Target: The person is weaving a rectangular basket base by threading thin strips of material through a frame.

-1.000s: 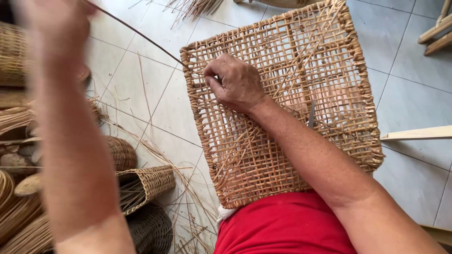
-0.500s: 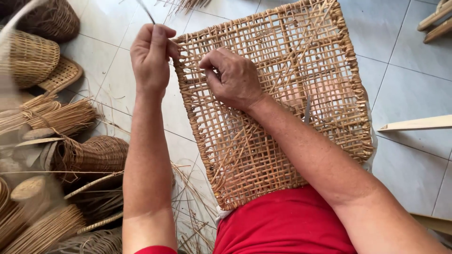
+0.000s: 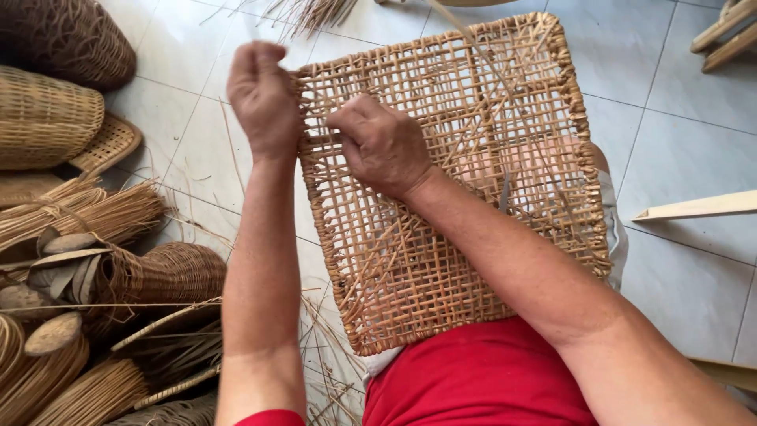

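Observation:
A square open-weave rattan panel (image 3: 489, 118) rests on my lap, over my red shirt. My left hand (image 3: 262, 95) is closed at the panel's upper left edge, gripping the rim or a thin cane strand there. My right hand (image 3: 382, 146) lies on the upper left part of the panel, its fingers pinching a thin strand in the weave. Loose cane strands run diagonally across the panel's surface.
Woven baskets (image 3: 47, 118) and bundles of cane (image 3: 87, 217) crowd the tiled floor at the left. Loose strands lie on the tiles (image 3: 678, 118). A wooden slat (image 3: 698, 207) sits at the right, wooden legs at the top right.
My left arm came down from a raised, blurred position to the panel's upper left edge. The right hand stayed on the weave. The view shifted slightly.

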